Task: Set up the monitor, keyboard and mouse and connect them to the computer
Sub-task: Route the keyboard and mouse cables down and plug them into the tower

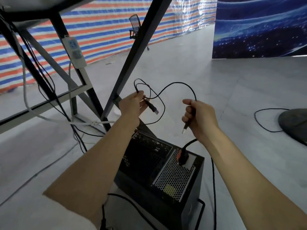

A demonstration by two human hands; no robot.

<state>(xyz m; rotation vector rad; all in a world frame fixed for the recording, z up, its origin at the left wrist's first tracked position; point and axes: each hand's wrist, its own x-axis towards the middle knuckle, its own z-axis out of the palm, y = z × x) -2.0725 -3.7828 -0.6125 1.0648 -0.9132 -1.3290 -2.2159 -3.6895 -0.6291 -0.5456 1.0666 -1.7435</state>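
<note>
While my left hand (pixel 132 105) pinches one USB plug (pixel 152 108) with cable loops, my right hand (pixel 197 117) is fisted round the other USB plug (pixel 185 127), tip down, above the computer tower (pixel 159 171) on the floor.

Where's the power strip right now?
In the head view, the power strip is at upper left, fixed to a leg of the desk frame, well above the floor and left of both hands, far from the computer tower.
</note>
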